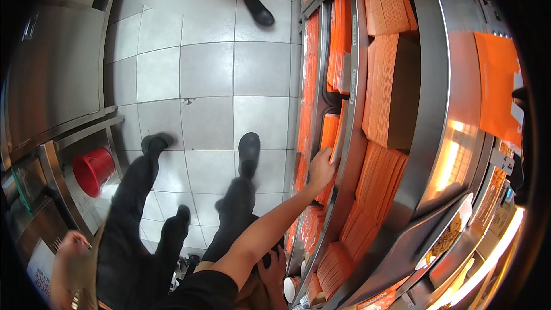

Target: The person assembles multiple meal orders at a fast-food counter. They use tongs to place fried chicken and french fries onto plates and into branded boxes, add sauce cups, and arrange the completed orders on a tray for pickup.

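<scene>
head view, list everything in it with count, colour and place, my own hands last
floor tiles: many, grey, upper left to centre
cabinet: one, silver, far left
bucket: one, red, left
sign: one, white, lower left
shelving: one, silver, right of centre
wrapped packs: several, orange, its left row
flat cartons: many, orange, its middle bays
stacks: several, orange, its wide right compartment
sheet: one, orange, upper right
dish of food: one, white, lower right
light: one, white, lower right edge
cup: at least one, white, bottom centre
shoes: four, black, on the tiles
co-workers: two, black trousers, left and top
left hand: one, bare, at the flat cartons, grip partly hidden
right hand: one, bare, bottom centre
</scene>
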The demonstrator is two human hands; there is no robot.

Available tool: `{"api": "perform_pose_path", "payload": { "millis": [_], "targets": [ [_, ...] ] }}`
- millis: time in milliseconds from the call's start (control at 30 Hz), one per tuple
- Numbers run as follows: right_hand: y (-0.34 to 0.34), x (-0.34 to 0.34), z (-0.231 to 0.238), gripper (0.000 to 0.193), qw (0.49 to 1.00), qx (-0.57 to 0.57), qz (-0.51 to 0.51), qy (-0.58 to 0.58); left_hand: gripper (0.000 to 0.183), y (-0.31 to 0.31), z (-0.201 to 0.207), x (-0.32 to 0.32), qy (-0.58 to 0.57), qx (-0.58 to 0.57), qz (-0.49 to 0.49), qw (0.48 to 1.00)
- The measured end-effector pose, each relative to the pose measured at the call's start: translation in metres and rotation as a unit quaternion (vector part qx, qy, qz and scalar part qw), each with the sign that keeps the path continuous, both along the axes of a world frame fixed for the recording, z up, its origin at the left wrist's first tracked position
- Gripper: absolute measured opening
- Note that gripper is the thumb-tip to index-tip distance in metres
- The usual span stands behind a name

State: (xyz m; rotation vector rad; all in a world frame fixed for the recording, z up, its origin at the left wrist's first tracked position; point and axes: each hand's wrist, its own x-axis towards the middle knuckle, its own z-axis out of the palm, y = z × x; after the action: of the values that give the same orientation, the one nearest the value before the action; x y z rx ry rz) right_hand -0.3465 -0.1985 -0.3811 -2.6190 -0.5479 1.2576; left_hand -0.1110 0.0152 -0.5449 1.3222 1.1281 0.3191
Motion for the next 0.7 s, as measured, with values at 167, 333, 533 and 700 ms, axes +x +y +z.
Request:
{"api": "perform_pose_path", "payload": {
  "millis": [167,333,533,700],
  "targets": [
    [0.022,0.01,0.005,0.041,0.996,-0.011,0.084,0.025,0.013,0.017,0.017,-0.012,-0.009,-0.077,-0.071,0.994],
    [0.011,0.02,-0.002,0.034,0.996,-0.018,0.083,-0.002,0.021,0.005,0.023,-0.021,0.06,-0.076,-0.093,0.991],
    [0.005,0.03,0.025,0.033,0.991,0.133,-0.005,0.033,0.031,0.056,0.088,-0.183,-0.1,-0.253,0.099,0.957],
    [0.06,0.036,0.081,0.055,0.919,0.224,-0.253,0.204,0.03,0.082,0.294,-0.338,-0.066,-0.173,-0.087,0.979]
  ]
}}
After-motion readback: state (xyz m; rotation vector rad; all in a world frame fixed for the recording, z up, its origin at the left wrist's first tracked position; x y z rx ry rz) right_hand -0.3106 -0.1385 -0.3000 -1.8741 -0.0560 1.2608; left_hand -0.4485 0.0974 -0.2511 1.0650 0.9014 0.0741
